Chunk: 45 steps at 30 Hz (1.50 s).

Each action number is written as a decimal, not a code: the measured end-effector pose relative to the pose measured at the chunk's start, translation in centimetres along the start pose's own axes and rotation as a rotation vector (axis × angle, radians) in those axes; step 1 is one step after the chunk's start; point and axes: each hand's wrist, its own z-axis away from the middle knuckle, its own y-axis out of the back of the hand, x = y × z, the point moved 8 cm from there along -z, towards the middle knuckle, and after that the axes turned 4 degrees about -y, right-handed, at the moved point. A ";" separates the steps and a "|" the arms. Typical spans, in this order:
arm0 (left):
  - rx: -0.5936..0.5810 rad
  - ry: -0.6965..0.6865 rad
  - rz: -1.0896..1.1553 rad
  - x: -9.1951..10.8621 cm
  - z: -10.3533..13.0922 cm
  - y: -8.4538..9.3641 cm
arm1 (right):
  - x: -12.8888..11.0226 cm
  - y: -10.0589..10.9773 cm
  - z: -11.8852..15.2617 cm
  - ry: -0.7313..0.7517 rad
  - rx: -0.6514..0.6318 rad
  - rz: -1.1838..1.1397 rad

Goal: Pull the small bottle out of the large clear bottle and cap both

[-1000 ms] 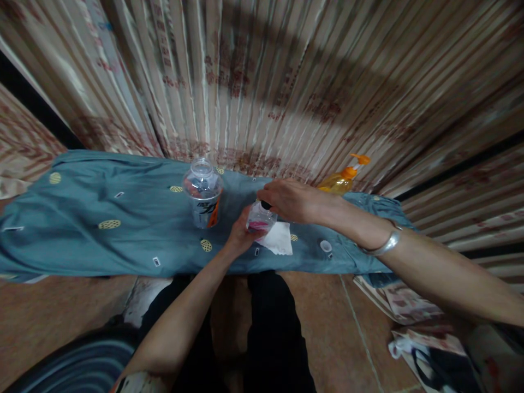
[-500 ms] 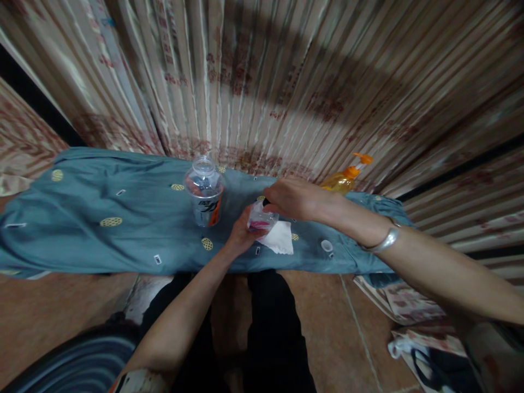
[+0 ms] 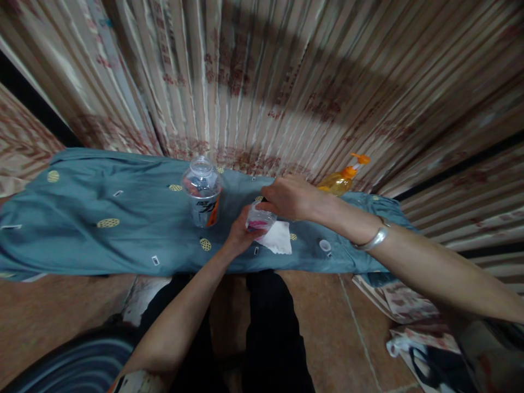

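My left hand (image 3: pixel 241 232) is wrapped around a small clear plastic container (image 3: pixel 261 218) with a bright pink patch on it, held above the cloth. Over the container's far side, my right hand (image 3: pixel 284 196) is closed. A bit of something dark shows at its fingers, too small to name; the rest of it is hidden. A white paper tissue (image 3: pixel 279 238) lies flat under and beside the container. To the left stands a large clear plastic bottle (image 3: pixel 202 191), uncapped, with a black and orange label on its lower part.
A pump bottle (image 3: pixel 338 183) of yellow liquid with an orange head leans by the curtain (image 3: pixel 262 82) at the back right. A small round whitish cap (image 3: pixel 325 245) lies near the front edge of the teal cloth (image 3: pixel 139 229). A dark ridged stool (image 3: pixel 82 360) is at the lower left.
Both hands stay at the container with nearly the same hold. The whole view has shifted very slightly; no object has visibly moved.
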 end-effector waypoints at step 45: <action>-0.011 -0.047 -0.013 0.0 0.0 0.0 | -0.4 0.5 0.3 0.006 -0.029 -0.036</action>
